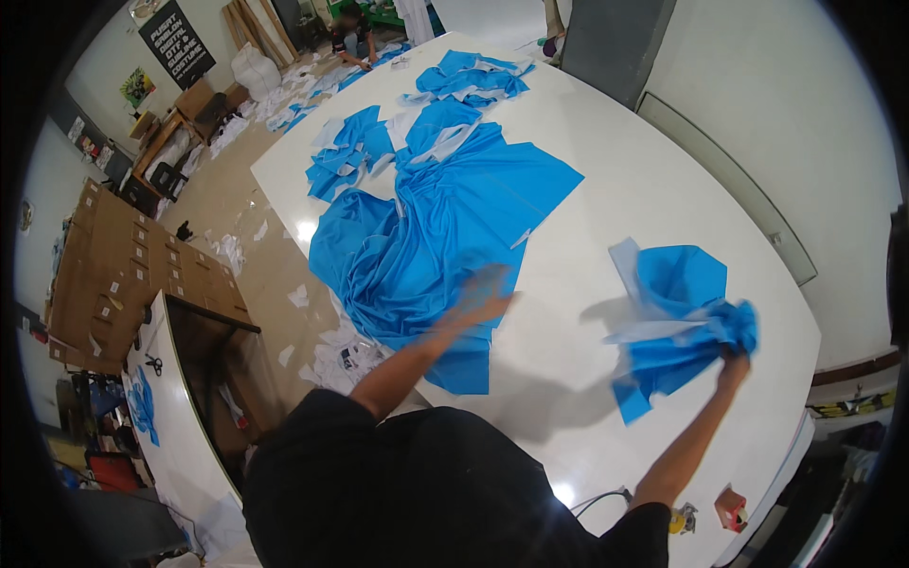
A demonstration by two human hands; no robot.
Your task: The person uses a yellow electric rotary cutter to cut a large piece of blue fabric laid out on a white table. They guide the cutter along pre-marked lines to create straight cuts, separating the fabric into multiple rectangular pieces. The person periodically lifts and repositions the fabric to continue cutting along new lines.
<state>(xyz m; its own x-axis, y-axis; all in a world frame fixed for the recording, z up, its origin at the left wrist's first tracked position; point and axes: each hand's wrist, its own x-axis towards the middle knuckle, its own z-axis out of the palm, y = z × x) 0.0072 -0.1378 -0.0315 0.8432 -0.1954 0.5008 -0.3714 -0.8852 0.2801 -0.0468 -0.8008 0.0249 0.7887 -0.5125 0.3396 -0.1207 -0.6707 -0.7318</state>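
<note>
A large heap of blue fabric [436, 227] spreads in folds over the middle of the white table [568, 275]. Over its near right part is my left hand [488, 289], smeared by motion, so its fingers cannot be made out. At the right side of the table my right hand [734, 360] grips the bunched end of a blue fabric piece [677, 350]. White strips hang out of this piece, and its other end fans toward the left. A thin pale object [521, 239] lies at the heap's right edge.
More blue and white fabric piles [469, 78] lie on the far table. A red tape dispenser [730, 509] and a yellow-and-metal tool [682, 518] sit near right. Scissors [152, 363] rest on a side table. Scraps litter the floor, and another person [352, 38] crouches far off.
</note>
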